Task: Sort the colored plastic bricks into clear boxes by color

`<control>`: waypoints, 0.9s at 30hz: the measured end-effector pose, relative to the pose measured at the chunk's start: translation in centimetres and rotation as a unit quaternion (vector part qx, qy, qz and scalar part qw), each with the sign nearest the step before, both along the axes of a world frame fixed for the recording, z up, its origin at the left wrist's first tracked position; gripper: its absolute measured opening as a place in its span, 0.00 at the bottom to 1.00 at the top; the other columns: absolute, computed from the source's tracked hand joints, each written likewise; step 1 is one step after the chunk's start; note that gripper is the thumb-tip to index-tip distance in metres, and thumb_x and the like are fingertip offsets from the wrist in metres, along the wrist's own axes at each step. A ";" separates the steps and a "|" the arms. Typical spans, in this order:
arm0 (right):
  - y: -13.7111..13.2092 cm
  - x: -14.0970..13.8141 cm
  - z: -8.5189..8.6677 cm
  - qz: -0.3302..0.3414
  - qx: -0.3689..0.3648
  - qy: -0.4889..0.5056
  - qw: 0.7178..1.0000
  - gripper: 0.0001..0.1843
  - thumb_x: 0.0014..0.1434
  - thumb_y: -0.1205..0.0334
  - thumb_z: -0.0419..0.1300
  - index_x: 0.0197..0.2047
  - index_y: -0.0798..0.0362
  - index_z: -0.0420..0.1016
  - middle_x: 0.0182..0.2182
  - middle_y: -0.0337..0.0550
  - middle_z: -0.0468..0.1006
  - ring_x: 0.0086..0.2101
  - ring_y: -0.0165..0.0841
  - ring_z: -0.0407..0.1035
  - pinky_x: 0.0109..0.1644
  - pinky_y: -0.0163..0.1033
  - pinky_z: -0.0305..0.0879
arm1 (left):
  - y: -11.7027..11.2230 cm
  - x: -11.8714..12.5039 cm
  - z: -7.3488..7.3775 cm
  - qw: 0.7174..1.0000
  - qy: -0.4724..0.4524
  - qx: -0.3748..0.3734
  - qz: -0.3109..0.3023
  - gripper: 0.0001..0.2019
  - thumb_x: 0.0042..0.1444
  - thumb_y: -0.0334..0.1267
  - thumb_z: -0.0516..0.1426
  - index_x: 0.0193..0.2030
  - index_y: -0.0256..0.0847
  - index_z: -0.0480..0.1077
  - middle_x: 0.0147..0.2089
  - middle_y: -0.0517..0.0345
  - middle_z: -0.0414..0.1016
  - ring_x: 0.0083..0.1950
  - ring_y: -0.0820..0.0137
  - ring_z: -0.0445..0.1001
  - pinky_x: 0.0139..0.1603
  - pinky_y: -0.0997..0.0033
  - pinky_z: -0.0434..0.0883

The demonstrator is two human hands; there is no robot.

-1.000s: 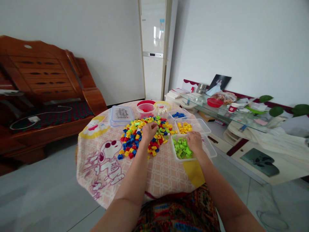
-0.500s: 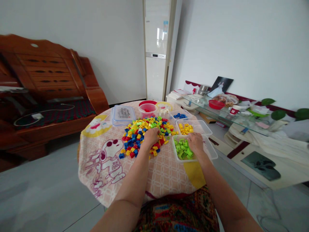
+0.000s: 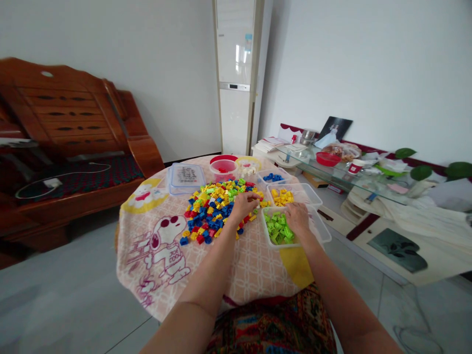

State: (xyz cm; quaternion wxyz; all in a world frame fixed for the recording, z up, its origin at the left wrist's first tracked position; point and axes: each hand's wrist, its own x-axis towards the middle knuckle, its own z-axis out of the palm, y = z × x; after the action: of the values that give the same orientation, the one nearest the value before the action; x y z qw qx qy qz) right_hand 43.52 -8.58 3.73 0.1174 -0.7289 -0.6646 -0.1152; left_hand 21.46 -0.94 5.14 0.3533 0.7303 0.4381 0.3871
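A heap of small red, blue, yellow and green toy bricks (image 3: pixel 210 206) lies on a round table under a pink cartoon cloth (image 3: pixel 162 241). My left hand (image 3: pixel 244 204) rests palm down on the heap's right edge, fingers curled over bricks; what it grips is hidden. My right hand (image 3: pixel 297 217) sits in a clear tub of green bricks (image 3: pixel 276 227), fingers bent down among them. Behind that tub stand a tub of yellow bricks (image 3: pixel 283 196) and a tub of blue bricks (image 3: pixel 273 176).
A lidded clear box (image 3: pixel 186 176), a red-rimmed cup (image 3: pixel 223 168) and a yellow-rimmed cup (image 3: pixel 248 165) stand at the table's far side. A wooden bench (image 3: pixel 73 137) is at the left. A glass shelf with clutter (image 3: pixel 332 162) runs along the right. A tall white air conditioner (image 3: pixel 236 73) stands behind.
My left hand has slid rightwards across the heap toward the green tub. My right hand has stayed in the green tub.
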 end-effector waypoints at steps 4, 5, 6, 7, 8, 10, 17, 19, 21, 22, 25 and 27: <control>-0.1 0.0 0.1 0.003 -0.002 0.000 1.000 0.14 0.65 0.65 0.54 0.51 0.55 0.76 0.50 0.52 0.78 0.52 0.42 0.66 0.59 0.43 0.52 | 0.8 4.2 -0.3 0.981 -0.132 0.005 -0.141 0.24 0.59 0.31 0.56 0.64 0.36 0.70 0.55 0.45 0.80 0.51 0.65 0.80 0.51 0.66 0.76; -0.1 0.0 0.2 0.003 -0.003 0.001 1.000 0.14 0.65 0.65 0.54 0.51 0.55 0.76 0.50 0.52 0.78 0.52 0.42 0.66 0.59 0.43 0.52 | 1.0 4.7 -0.3 0.977 -0.146 0.016 -0.156 0.26 0.60 0.31 0.56 0.66 0.37 0.68 0.59 0.44 0.78 0.54 0.65 0.79 0.54 0.65 0.75; -0.2 0.0 0.2 0.004 -0.004 0.002 1.000 0.14 0.64 0.65 0.54 0.51 0.55 0.76 0.50 0.52 0.78 0.51 0.42 0.66 0.59 0.43 0.52 | 1.1 5.0 -0.4 0.976 -0.149 0.026 -0.155 0.26 0.60 0.30 0.55 0.67 0.37 0.67 0.60 0.44 0.76 0.57 0.64 0.78 0.56 0.64 0.75; -0.2 0.0 0.3 0.004 -0.005 0.003 1.000 0.14 0.64 0.65 0.55 0.50 0.55 0.76 0.50 0.52 0.78 0.51 0.42 0.66 0.59 0.43 0.52 | 1.2 4.8 -0.5 0.979 -0.141 0.033 -0.142 0.26 0.60 0.30 0.55 0.66 0.36 0.68 0.61 0.43 0.76 0.57 0.64 0.78 0.58 0.64 0.74; -0.3 -0.1 0.4 0.004 -0.006 0.004 1.000 0.14 0.64 0.65 0.55 0.50 0.55 0.77 0.50 0.53 0.78 0.51 0.42 0.66 0.58 0.43 0.52 | 1.2 4.4 -0.6 0.985 -0.125 0.037 -0.118 0.25 0.60 0.29 0.55 0.65 0.35 0.69 0.60 0.43 0.77 0.56 0.65 0.78 0.58 0.64 0.74; -0.3 -0.2 0.5 0.003 -0.006 0.006 1.000 0.14 0.64 0.64 0.55 0.50 0.55 0.77 0.50 0.53 0.79 0.51 0.43 0.66 0.59 0.44 0.52 | 1.0 2.9 -0.8 0.995 -0.068 0.039 -0.054 0.22 0.59 0.27 0.55 0.60 0.34 0.73 0.55 0.45 0.80 0.53 0.65 0.80 0.57 0.66 0.74; -0.3 -0.2 0.4 0.000 -0.004 0.016 1.000 0.14 0.64 0.65 0.55 0.51 0.54 0.77 0.51 0.53 0.78 0.53 0.43 0.66 0.61 0.45 0.51 | -0.3 -2.1 0.1 0.974 0.164 0.077 0.139 0.13 0.60 0.30 0.56 0.46 0.41 0.80 0.48 0.54 0.83 0.48 0.66 0.80 0.52 0.68 0.73; -0.3 -0.2 0.4 -0.001 -0.002 0.012 1.000 0.14 0.64 0.65 0.55 0.51 0.54 0.77 0.50 0.54 0.79 0.52 0.43 0.66 0.61 0.45 0.51 | -0.7 -2.4 0.5 0.964 0.210 0.075 0.144 0.12 0.60 0.31 0.56 0.44 0.43 0.81 0.46 0.54 0.83 0.48 0.65 0.79 0.50 0.69 0.73; -0.3 -0.2 0.4 -0.003 -0.001 0.009 1.000 0.15 0.64 0.64 0.55 0.51 0.54 0.77 0.50 0.54 0.79 0.52 0.43 0.66 0.61 0.45 0.51 | -1.1 -2.5 0.8 0.954 0.257 0.062 0.139 0.12 0.60 0.32 0.56 0.43 0.44 0.81 0.45 0.54 0.83 0.48 0.63 0.79 0.49 0.69 0.72; -0.3 -0.2 0.4 -0.003 -0.002 0.009 1.000 0.14 0.64 0.64 0.55 0.51 0.54 0.77 0.49 0.54 0.79 0.52 0.43 0.67 0.60 0.45 0.51 | -1.3 -2.5 0.9 0.949 0.280 0.055 0.132 0.12 0.59 0.32 0.57 0.43 0.45 0.82 0.45 0.54 0.83 0.48 0.63 0.79 0.48 0.70 0.72; -0.2 -0.2 0.3 -0.001 -0.002 0.011 1.000 0.15 0.64 0.64 0.54 0.50 0.55 0.77 0.49 0.54 0.79 0.52 0.43 0.67 0.60 0.45 0.52 | -1.6 -2.3 0.9 0.936 0.334 0.043 0.099 0.14 0.56 0.30 0.58 0.45 0.45 0.81 0.47 0.54 0.82 0.51 0.62 0.78 0.49 0.70 0.71; -0.2 -0.2 0.3 0.000 0.000 0.012 1.000 0.15 0.64 0.64 0.54 0.51 0.55 0.77 0.50 0.53 0.79 0.52 0.43 0.66 0.60 0.45 0.52 | -1.8 -2.1 0.9 0.929 0.358 0.044 0.084 0.15 0.56 0.29 0.57 0.46 0.45 0.81 0.50 0.53 0.81 0.53 0.62 0.77 0.50 0.69 0.71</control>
State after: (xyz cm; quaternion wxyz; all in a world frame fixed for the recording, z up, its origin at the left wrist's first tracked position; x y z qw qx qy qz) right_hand 43.34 -8.76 4.00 0.1259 -0.7301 -0.6632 -0.1066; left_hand 19.37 -2.74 6.01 0.1063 0.7956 0.5779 0.1476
